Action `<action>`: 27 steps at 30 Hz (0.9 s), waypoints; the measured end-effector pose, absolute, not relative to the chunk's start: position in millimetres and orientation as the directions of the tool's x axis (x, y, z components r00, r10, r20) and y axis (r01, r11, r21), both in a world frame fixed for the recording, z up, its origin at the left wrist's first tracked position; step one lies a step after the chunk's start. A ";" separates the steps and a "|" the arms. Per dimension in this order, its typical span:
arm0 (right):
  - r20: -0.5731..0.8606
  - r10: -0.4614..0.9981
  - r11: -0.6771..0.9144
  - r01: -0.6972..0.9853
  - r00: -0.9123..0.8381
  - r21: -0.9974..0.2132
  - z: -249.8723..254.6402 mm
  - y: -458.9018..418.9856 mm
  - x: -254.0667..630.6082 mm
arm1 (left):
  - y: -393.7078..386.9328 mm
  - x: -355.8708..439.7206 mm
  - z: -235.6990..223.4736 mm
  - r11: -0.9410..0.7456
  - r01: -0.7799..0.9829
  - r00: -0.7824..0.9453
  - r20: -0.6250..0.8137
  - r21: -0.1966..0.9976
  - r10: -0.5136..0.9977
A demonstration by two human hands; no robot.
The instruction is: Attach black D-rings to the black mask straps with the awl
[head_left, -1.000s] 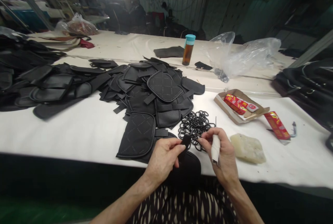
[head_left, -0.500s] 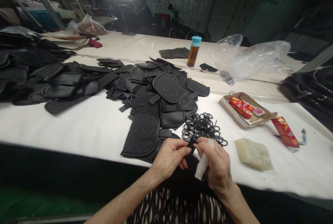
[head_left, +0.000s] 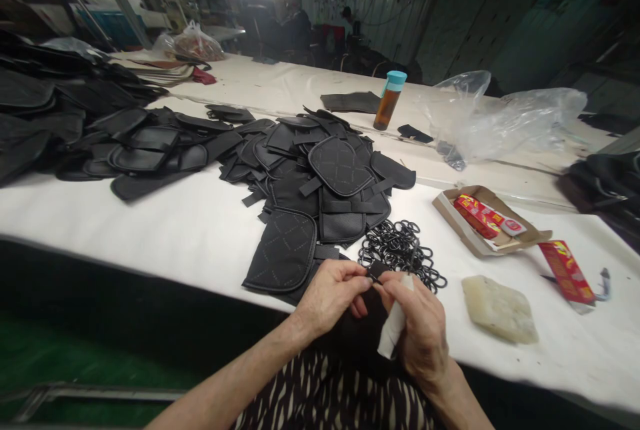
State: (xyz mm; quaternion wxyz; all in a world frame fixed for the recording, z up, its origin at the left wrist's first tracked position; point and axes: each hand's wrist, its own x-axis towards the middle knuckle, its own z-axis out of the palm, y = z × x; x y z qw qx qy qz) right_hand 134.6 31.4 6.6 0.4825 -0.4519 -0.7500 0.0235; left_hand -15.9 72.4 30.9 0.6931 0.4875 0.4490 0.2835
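My left hand (head_left: 333, 297) is closed, thumb and forefinger pinching the end of a black fabric strap (head_left: 379, 270). Opposite it, the fingertips of my right hand (head_left: 420, 323) meet the same strap. My right hand is also wrapped round a tool with a white-wrapped handle (head_left: 393, 331); a thin dark shaft seems to stick up beyond the fingers, its tip unclear. Dark material hangs below the hands over my lap. Just past my fingers lies a heap of black metal rings (head_left: 395, 247). A quilted black pad (head_left: 283, 250) lies left of my left hand.
A pile of black pads (head_left: 340, 167) fills the table's middle, with more black pieces (head_left: 150, 147) at left. To the right are a yellowish block (head_left: 500, 309), a cardboard tray (head_left: 457, 227) and a red box (head_left: 567, 273). Behind stand a bottle (head_left: 390, 102) and clear plastic bags (head_left: 520, 123).
The view has turned slightly left, so the table's things appear further right. Both hands keep their hold, and the strap end between the fingertips looks more folded over.
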 end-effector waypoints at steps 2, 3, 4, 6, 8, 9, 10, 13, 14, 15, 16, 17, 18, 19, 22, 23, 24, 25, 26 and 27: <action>0.712 0.695 0.579 0.666 -0.101 -0.471 5.3 29.2 133.0 | 69.8 -15.5 31.7 0.383 -0.007 0.408 -0.347 0.924 0.844; 0.714 0.695 0.570 0.670 -0.084 -0.476 4.2 28.1 132.1 | 68.5 -15.4 32.2 0.393 -0.040 0.397 -0.346 0.919 0.850; 0.713 0.698 0.561 0.671 -0.070 -0.484 2.8 27.0 131.0 | 67.3 -15.4 32.7 0.402 -0.073 0.387 -0.346 0.913 0.855; 0.704 0.708 0.553 0.666 -0.058 -0.500 0.2 25.0 128.5 | 65.7 -15.8 33.2 0.416 -0.122 0.373 -0.347 0.901 0.861; 0.689 0.723 0.549 0.655 -0.060 -0.520 -1.9 23.3 125.6 | 64.8 -16.6 32.6 0.433 -0.153 0.350 -0.361 0.889 0.864; 0.677 0.733 0.545 0.647 -0.059 -0.534 -2.7 22.6 124.3 | 64.7 -16.9 31.9 0.441 -0.162 0.343 -0.368 0.883 0.864; 0.664 0.746 0.537 0.638 -0.053 -0.552 -3.5 21.9 123.0 | 64.6 -17.2 31.1 0.446 -0.164 0.346 -0.372 0.880 0.861; 0.623 0.782 0.501 0.608 -0.013 -0.617 -5.1 20.0 120.1 | 64.2 -16.9 29.7 0.455 -0.154 0.357 -0.380 0.877 0.853; 0.612 0.791 0.486 0.601 0.008 -0.635 -5.1 19.4 119.2 | 63.7 -16.2 30.0 0.456 -0.148 0.343 -0.387 0.878 0.856; 0.605 0.796 0.471 0.598 0.029 -0.648 -4.6 18.9 118.2 | 63.0 -15.2 30.7 0.453 -0.139 0.316 -0.394 0.881 0.863; 0.596 0.800 0.447 0.596 0.066 -0.667 -3.5 18.3 117.1 | 61.9 -14.0 31.6 0.444 -0.128 0.280 -0.397 0.887 0.874; 0.572 0.811 0.408 0.585 0.119 -0.701 -1.7 17.8 116.0 | 60.5 -12.5 32.6 0.427 -0.110 0.240 -0.393 0.897 0.887; 0.529 0.828 0.355 0.557 0.186 -0.751 0.8 17.5 114.8 | 58.7 -10.9 33.3 0.404 -0.087 0.208 -0.380 0.911 0.901; 0.465 0.849 0.291 0.513 0.251 -0.808 4.0 17.4 113.9 | 56.8 -9.2 33.6 0.375 -0.061 0.186 -0.358 0.925 0.915; 0.226 0.909 0.104 0.336 0.350 -0.936 14.5 18.4 112.6 | 50.6 -5.6 30.4 0.282 0.013 0.160 -0.281 0.959 0.946; 0.173 0.923 0.068 0.297 0.343 -0.953 17.6 19.2 112.9 | 49.0 -5.1 28.4 0.255 0.038 0.161 -0.258 0.966 0.953; 0.136 0.933 0.044 0.271 0.334 -0.962 20.2 20.1 113.5 | 47.6 -5.0 26.3 0.231 0.061 0.163 -0.238 0.971 0.957; 0.111 0.939 0.027 0.252 0.325 -0.967 22.2 21.1 114.2 | 46.6 -5.2 24.5 0.214 0.076 0.164 -0.224 0.974 0.961; 0.093 0.944 0.015 0.240 0.316 -0.971 23.7 22.1 114.9 | 46.1 -5.5 23.1 0.203 0.084 0.165 -0.214 0.976 0.963; 0.083 0.949 0.010 0.234 0.305 -0.972 24.7 23.0 115.5 | 45.9 -5.9 22.5 0.198 0.083 0.168 -0.209 0.977 0.963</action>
